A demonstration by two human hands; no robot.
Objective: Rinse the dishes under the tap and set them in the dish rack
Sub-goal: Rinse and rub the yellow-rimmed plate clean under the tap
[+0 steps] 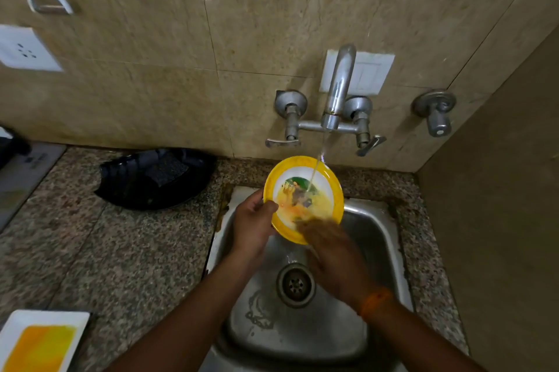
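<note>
My left hand (pixel 252 221) grips the yellow plate (pixel 303 199) by its left rim, tilted under the tap (pixel 335 93). Right hand (pixel 329 246), blurred, fingers flat on the plate's near edge; no rack in view.

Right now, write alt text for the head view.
A left hand grips a yellow-rimmed plate under the running tap above a steel sink, while the blurred right hand rubs its face.

The sink (pixel 372 238) is dull, scratched steel, wet around the drain. The tap (pixel 337 93) is brushed metal. The yellow-rimmed plate (pixel 273 178) looks like glossy plastic. The worktop (pixel 121 244) is speckled polished granite, and the wall tiles (pixel 272 8) are smooth beige stone.
</note>
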